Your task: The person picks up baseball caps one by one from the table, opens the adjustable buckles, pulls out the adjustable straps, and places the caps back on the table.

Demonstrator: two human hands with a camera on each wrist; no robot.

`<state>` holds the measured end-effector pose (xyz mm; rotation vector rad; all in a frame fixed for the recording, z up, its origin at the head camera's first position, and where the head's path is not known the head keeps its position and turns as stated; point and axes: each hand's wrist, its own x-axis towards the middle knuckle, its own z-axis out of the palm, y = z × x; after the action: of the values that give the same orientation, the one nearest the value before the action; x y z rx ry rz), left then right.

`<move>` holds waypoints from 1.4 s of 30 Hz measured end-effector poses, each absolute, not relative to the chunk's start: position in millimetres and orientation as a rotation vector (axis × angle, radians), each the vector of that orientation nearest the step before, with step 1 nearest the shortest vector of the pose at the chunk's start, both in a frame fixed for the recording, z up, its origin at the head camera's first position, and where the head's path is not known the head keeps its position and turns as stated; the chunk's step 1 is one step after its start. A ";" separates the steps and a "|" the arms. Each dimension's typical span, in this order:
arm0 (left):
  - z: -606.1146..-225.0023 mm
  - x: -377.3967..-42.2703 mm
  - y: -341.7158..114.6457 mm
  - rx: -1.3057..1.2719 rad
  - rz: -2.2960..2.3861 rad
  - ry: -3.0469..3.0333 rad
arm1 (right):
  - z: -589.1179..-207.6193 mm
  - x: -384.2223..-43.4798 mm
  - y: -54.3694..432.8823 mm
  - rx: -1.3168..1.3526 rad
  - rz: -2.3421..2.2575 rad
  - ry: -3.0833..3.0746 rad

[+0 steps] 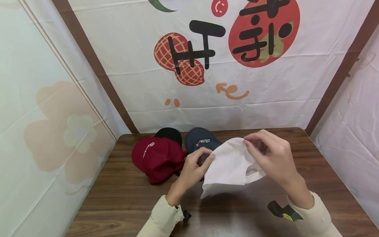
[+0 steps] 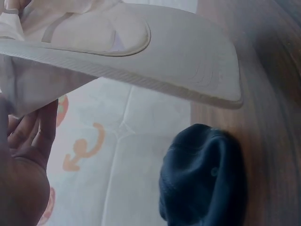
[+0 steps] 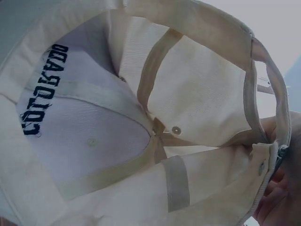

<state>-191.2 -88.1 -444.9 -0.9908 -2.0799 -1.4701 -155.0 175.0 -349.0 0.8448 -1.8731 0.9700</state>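
A white baseball cap (image 1: 229,164) is held above the wooden table between both hands. My left hand (image 1: 190,169) pinches the left side of its crown between thumb and fingers. On the other side, my right hand (image 1: 273,158) pinches the crown's upper right edge, above the back opening and strap (image 1: 255,177). The left wrist view shows the stiff brim (image 2: 197,56) from the side. In the right wrist view the cap's hollow inside faces the camera, with seam tapes and the reversed stitching of dark lettering (image 3: 44,89).
On the left of the wooden table (image 1: 118,204) lies a burgundy cap (image 1: 160,159), overlapping a black cap (image 1: 170,134) behind it. A navy cap (image 1: 199,136) sits beside them, partly hidden by my left hand and the white cap. Printed cloth walls (image 1: 133,89) enclose the table.
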 end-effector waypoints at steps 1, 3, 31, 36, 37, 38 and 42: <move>-445.8 -190.6 -87.9 -0.968 -1.495 -2.113 | -349.4 -154.7 175.0 0.841 0.974 -1.888; -447.8 -189.8 -87.4 -0.923 -1.539 -2.177 | -350.2 -154.6 175.0 0.835 0.984 -1.912; -430.1 -193.7 -82.7 -1.074 -1.363 -1.926 | -362.5 -183.7 178.9 0.649 1.075 -2.086; -425.4 -188.9 -78.5 -1.247 -1.305 -1.875 | -364.8 -184.8 179.1 0.633 1.085 -2.100; -424.5 -188.1 -77.9 -1.268 -1.287 -1.881 | -365.4 -184.9 179.1 0.632 1.087 -2.102; -423.7 -187.3 -77.3 -1.285 -1.268 -1.891 | -366.0 -185.1 179.2 0.631 1.088 -2.104; -421.8 -184.5 -74.6 -1.330 -1.198 -1.944 | -368.5 -186.3 179.7 0.627 1.082 -2.111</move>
<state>-184.5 -74.6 -421.8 -1.3298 -1.9444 -1.1981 -186.3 179.7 -368.5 0.6273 -2.1108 1.0819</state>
